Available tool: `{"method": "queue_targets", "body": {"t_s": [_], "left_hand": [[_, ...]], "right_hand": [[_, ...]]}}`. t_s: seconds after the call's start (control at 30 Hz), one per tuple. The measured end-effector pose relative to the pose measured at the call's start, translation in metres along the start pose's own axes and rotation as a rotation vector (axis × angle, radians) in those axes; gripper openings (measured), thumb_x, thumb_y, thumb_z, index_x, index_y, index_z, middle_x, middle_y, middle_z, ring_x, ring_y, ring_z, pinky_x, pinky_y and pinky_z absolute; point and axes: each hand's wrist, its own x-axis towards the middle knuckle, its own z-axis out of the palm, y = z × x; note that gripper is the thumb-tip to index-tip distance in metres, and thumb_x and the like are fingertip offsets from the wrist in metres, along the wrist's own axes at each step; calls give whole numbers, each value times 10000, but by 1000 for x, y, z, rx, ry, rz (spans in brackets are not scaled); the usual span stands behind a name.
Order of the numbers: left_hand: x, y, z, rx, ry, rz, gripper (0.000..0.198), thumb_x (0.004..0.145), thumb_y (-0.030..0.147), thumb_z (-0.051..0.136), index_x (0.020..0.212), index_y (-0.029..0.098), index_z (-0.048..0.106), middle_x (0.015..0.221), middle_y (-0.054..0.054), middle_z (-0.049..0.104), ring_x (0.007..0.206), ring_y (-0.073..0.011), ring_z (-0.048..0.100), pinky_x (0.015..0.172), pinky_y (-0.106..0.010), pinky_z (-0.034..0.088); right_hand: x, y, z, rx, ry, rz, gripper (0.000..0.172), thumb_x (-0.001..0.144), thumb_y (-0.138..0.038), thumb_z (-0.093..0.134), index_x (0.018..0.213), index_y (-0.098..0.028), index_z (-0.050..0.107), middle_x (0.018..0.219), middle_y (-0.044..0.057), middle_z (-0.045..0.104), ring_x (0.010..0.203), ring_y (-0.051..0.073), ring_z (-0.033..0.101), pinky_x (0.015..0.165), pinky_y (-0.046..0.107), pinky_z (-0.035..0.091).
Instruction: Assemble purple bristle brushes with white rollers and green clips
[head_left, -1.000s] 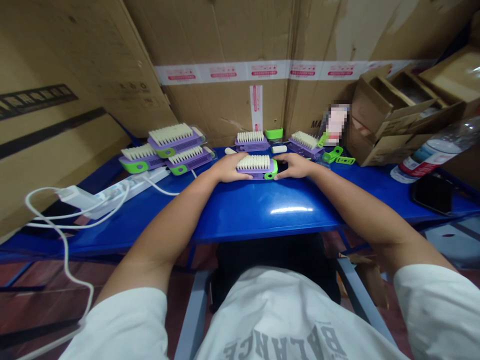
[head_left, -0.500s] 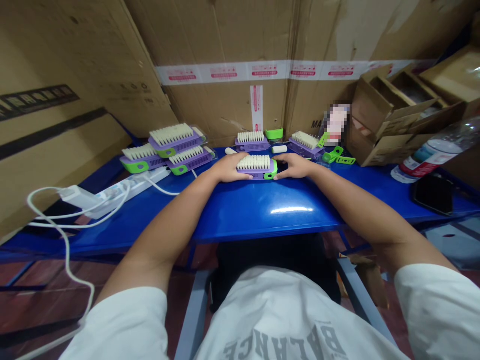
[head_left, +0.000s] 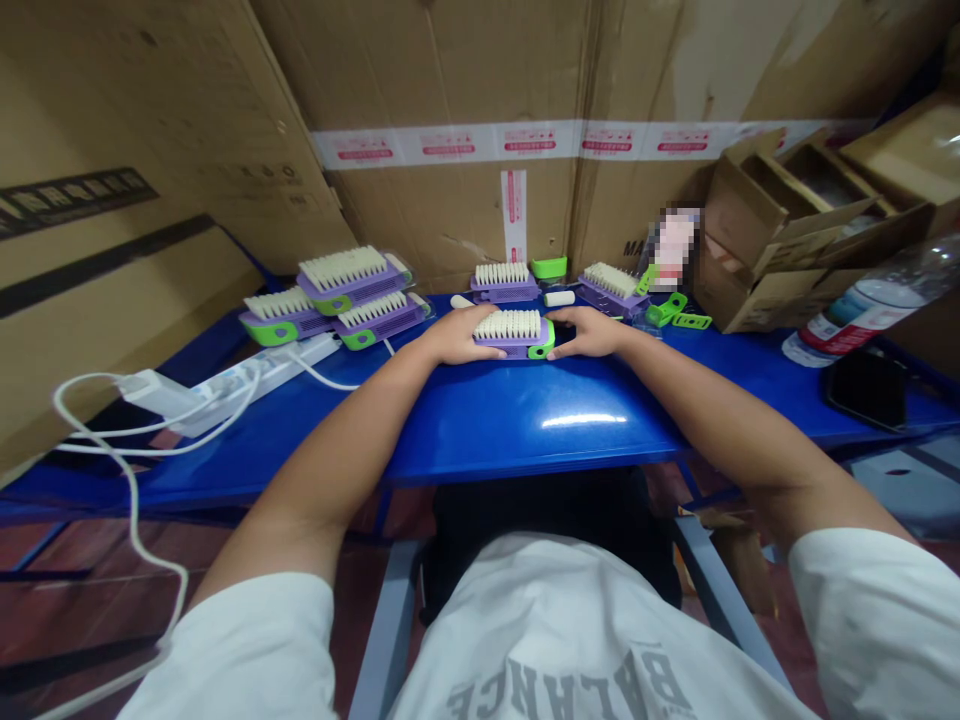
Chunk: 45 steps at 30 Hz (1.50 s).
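Note:
A purple scrubbing brush with a green end piece [head_left: 511, 334] rests on the blue table, its white bristles facing up. My left hand [head_left: 459, 335] is wrapped round its left end, thumb along the near side. At the green end, my right hand [head_left: 589, 332] has its thumb and fingers on the brush; the far fingertips are partly hidden. Behind it lie another purple brush [head_left: 504, 290] without a visible green end, a green end piece [head_left: 549, 268] and a small white cylinder [head_left: 559, 299].
Several finished-looking brushes [head_left: 345, 290] are stacked at left, beside a white power strip [head_left: 247, 382] with cables. To the right are another brush [head_left: 611, 285], loose green parts [head_left: 666, 310], open cardboard boxes [head_left: 787, 220], a bottle [head_left: 855, 315] and a black phone [head_left: 868, 386].

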Motion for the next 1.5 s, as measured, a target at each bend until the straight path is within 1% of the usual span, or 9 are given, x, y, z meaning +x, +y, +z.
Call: {"method": "queue_targets", "body": {"t_s": [0.2,0.37,0.53,0.7,0.93,1.1,1.27,1.4,1.5], "left_hand": [[1,-1,1,-7,6,7,915,834,652,879,1567,162,631,1578,-198,719,1413,-422,715,1206,-513,559],[0,0,0,-4,3,-6,931,833,654,877,1580,160,626,1596,-203,706,1437,-434,702,1218,-520,553],[0,1,0,4,-3,-9,914,840,644,884,1577,166,630,1609,-202,699,1445,-437,697,1218,-519,553],[0,1,0,7,-5,-6,897,845,641,883,1574,186,627,1594,-179,714,1430,-413,709,1211,-493,559],[0,1,0,10,-10,-15,915,841,641,879,1577,159,626,1608,-205,698,1444,-431,696,1223,-513,548],[0,0,0,7,-5,-4,921,843,643,880,1584,163,620,1591,-201,707,1431,-422,707,1215,-505,556],[1,1,0,5,-5,0,887,843,634,885,1554,165,641,1573,-201,719,1411,-426,718,1199,-508,566],[0,2,0,5,-8,-9,902,845,625,884,1568,147,631,1597,-214,703,1436,-438,701,1216,-514,554],[0,2,-1,15,-5,-14,899,846,630,889,1570,166,630,1615,-195,695,1464,-433,685,1235,-505,541]], "right_hand": [[1,0,1,-16,-2,-8,754,770,-474,1024,1434,-189,807,1438,136,843,1324,400,796,1184,558,616],[1,0,1,-7,-2,2,771,769,-468,1026,1452,-188,802,1478,140,827,1364,401,782,1218,550,597],[1,0,2,-18,6,31,836,750,-477,1036,1485,-167,787,1526,161,801,1400,419,767,1247,569,579],[1,1,2,-8,4,23,822,756,-476,1031,1488,-188,792,1511,141,813,1398,409,772,1243,559,590],[1,0,2,2,-1,28,816,760,-452,1032,1492,-186,786,1529,144,802,1415,417,761,1252,575,583],[1,-2,2,-10,-10,47,845,768,-451,1025,1507,-133,768,1546,182,786,1433,426,749,1273,575,562],[2,-2,3,6,-1,39,814,757,-437,1034,1484,-167,786,1522,153,804,1422,422,757,1258,573,577],[2,-1,4,9,4,41,820,756,-427,1036,1488,-158,783,1529,163,800,1418,422,762,1253,572,583],[1,0,5,1,14,42,839,756,-434,1037,1504,-159,775,1547,164,789,1429,419,758,1260,573,578]]}}
